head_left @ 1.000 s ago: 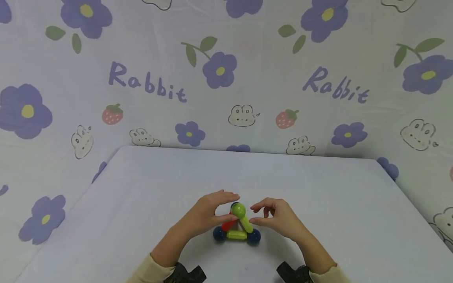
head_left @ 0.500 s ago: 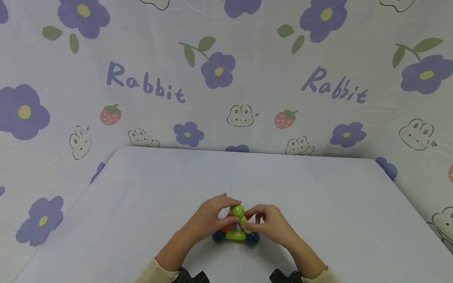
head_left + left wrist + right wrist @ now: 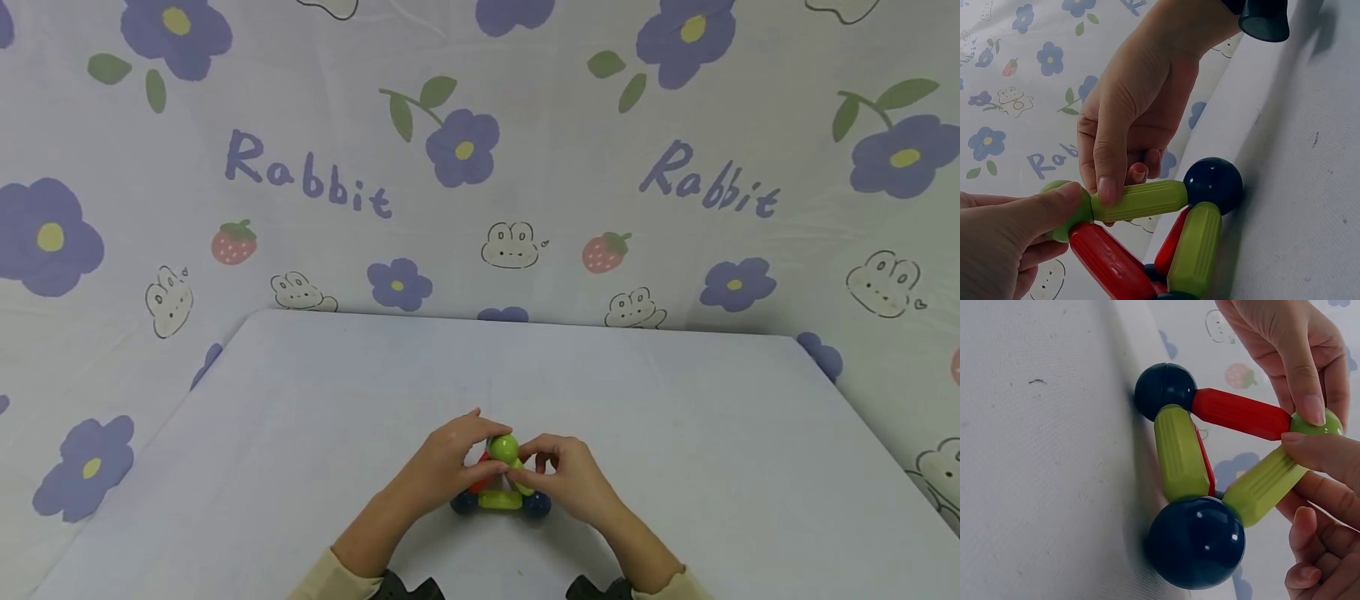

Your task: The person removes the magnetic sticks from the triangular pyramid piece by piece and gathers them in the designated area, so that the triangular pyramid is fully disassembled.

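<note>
A small frame of ball-and-rod building pieces stands on the table. Its top is a light green ball (image 3: 503, 448), which my left hand (image 3: 448, 458) pinches between thumb and fingers. My right hand (image 3: 566, 477) pinches the upper part of a sloping yellow-green rod (image 3: 1154, 199), just below that ball. Dark blue balls (image 3: 1196, 542) form the lower corners, joined in front by another yellow-green rod (image 3: 500, 500). A red rod (image 3: 1241, 414) slopes from the green ball to a blue one. Further red rods at the back are mostly hidden.
The white tabletop (image 3: 360, 375) spreads around the frame, with its far edge meeting a patterned cloth (image 3: 555, 167) behind. Dark wrist-worn devices (image 3: 600, 588) sit at both cuffs, near the bottom of the head view.
My right hand has come left and taken hold of the sloping yellow-green rod. The left hand's fingers have closed onto the green ball. The frame stays almost in place.
</note>
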Demonstrator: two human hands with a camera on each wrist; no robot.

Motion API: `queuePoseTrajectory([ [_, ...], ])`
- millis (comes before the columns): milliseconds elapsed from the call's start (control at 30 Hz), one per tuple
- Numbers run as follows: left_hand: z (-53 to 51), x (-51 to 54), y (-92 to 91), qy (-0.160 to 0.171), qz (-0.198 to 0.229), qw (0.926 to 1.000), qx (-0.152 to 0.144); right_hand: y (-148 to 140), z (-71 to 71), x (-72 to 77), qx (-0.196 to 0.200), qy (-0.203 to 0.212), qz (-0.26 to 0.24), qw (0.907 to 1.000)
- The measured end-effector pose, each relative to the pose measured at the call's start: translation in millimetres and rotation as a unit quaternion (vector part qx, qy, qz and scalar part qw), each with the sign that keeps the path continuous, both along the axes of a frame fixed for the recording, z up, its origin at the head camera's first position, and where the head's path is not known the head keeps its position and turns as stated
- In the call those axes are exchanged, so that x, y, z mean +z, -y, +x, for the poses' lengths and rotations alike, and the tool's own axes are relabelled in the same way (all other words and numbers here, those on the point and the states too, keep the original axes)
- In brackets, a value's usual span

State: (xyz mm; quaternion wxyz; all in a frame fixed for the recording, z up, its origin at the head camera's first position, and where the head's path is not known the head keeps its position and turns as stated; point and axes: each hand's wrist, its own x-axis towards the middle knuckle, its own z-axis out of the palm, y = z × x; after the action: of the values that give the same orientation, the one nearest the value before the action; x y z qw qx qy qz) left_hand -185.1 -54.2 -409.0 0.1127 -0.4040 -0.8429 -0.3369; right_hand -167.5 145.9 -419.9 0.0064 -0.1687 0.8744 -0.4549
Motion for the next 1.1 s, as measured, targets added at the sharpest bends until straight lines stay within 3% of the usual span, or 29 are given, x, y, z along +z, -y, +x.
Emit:
queuePoseTrajectory([
  [467,-0.5,2.5,-2.9,-0.016,0.001,0.9998,0.01,-2,-3.2,1.7,0.002,-0.017,0.015,0.9997],
  [867,-3.3,0.8,-5.0,-0.004,0.011,0.9998,0.019,-5,-5.4,0.7,0.009,-0.032,0.009,0.9994],
  [1100,-6.0,0.5,2.7,0.025,0.03,0.9972,0.063,-12,-5.8,1.6,-0.008,-0.005,0.014,0.9999],
])
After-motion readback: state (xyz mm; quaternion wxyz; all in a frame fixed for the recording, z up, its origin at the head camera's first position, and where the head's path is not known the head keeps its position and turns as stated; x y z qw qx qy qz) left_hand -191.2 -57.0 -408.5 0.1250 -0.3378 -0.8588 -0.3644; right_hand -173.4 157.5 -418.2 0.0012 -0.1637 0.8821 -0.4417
